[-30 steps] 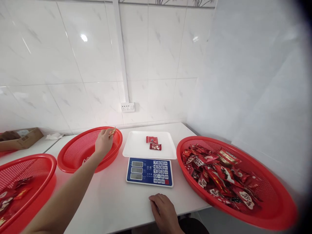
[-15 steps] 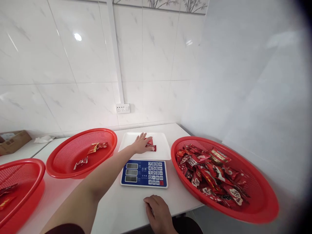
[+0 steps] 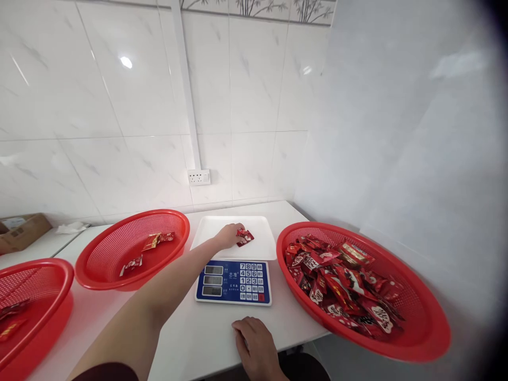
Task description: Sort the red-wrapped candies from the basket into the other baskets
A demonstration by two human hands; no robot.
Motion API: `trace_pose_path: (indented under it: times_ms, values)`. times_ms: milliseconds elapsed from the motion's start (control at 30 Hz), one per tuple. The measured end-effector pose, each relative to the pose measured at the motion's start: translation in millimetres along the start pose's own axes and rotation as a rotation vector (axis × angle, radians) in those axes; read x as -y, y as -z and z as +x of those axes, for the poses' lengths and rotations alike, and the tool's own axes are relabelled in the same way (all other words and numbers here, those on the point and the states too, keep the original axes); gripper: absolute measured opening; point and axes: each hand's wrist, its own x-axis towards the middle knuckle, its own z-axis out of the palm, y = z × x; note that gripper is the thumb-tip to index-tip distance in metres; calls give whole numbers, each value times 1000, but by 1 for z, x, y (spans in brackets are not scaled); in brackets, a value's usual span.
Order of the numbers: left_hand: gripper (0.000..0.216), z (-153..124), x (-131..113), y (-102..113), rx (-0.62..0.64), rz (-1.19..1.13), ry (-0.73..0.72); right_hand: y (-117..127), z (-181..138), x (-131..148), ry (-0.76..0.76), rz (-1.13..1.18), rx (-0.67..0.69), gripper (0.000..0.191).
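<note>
My left hand (image 3: 229, 236) reaches over the white weighing tray (image 3: 210, 227) of a digital scale, its fingers closed on a small red wrapped snack packet (image 3: 245, 237). The hand covers part of that packet, so I cannot tell whether more than one is in the grip. In front of the tray is the scale's blue panel (image 3: 234, 288) with keys and three displays. Close to the table's front edge my right hand (image 3: 257, 341) rests, fingers curled in and nothing visible in them.
A large red basket (image 3: 426, 338) heaped with red snack packets (image 3: 345, 286) stands to the right. Left of the scale is another red basket (image 3: 99, 254) with a few packets; a further one (image 3: 47, 280) sits nearer. A cardboard box (image 3: 24, 235) lies far left.
My left hand has gone from spread fingers over the red packets to fingers closed on the packet, staying above the tray. My right hand has stayed in place on the table.
</note>
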Motion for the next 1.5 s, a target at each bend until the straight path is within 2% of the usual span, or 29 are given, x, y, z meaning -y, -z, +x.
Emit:
trace_pose_path:
  times_ms: [200,333,433,533,667,833,933,1033,1100,1133,1233,1300,1400,1500]
  values:
    - [32,-9,-2,-3,-114,8,20,-1,-1,0,1,-5,-6,19]
    - [48,-5,-13,-8,-69,3,-50,-1,-1,1,8,-4,-21,20]
    - [47,-2,-20,-9,-35,11,-80,-3,-1,0,7,2,-37,19]
    - [45,-8,-18,-1,-72,24,-80,-2,-1,0,5,2,-39,19]
    - [39,-33,4,24,-219,57,-9,3,0,2,-3,8,-5,21]
    - [40,-84,57,68,-367,117,209,5,1,4,9,18,-21,21]
    - [50,-119,79,77,-425,152,327,8,1,4,13,16,3,19]
    - [50,-152,76,57,-560,190,295,9,2,3,16,25,29,19]
    - [38,-170,60,31,-559,127,186,7,2,3,5,25,39,19]
    - [32,-177,49,15,-491,54,127,6,3,4,-8,26,43,20]
    - [26,-185,16,-31,-138,-194,-82,10,7,10,-122,105,70,19]
    - [27,-183,-3,-55,-27,-320,-161,22,12,14,-270,274,113,16]
    - [27,-176,-22,-82,82,-464,-216,60,23,18,-497,595,209,13]
    - [26,-172,-29,-98,185,-533,-286,116,33,16,-587,665,161,13]
